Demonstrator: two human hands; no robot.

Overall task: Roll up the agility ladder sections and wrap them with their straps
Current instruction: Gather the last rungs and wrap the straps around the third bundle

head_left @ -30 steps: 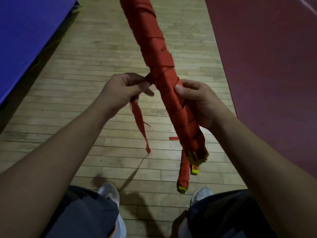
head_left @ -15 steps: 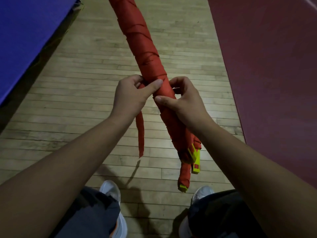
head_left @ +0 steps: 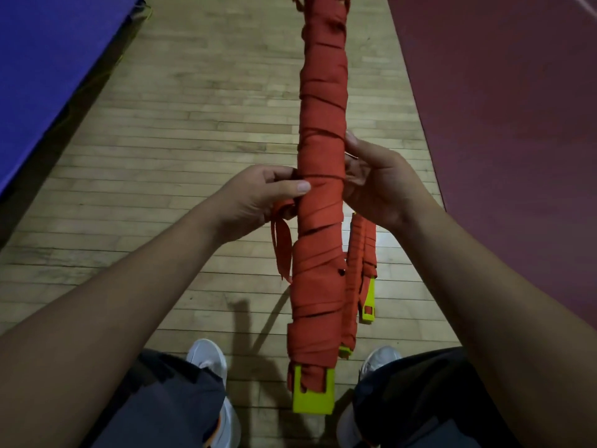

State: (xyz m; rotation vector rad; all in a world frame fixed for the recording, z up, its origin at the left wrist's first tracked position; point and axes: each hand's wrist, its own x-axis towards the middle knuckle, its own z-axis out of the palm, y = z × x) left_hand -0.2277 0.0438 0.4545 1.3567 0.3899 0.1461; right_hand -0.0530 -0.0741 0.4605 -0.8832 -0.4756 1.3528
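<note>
We assess this as an indoor sports hall or gymnasium. The pale hardwood strip floor (head_left: 200, 130) is laid in long narrow courses, worn and slightly glossy, as on a playing court. A raised blue padded mat (head_left: 48, 59) runs along the left side, and a broad dark red floor covering (head_left: 500, 92) overlies the boards on the right. The long red strap-wrapped agility ladder bundle (head_left: 323, 150), with flat yellow-green plastic rungs (head_left: 313, 399), is training equipment. The person wears white athletic shoes (head_left: 206, 357). Lighting is dim.
</note>
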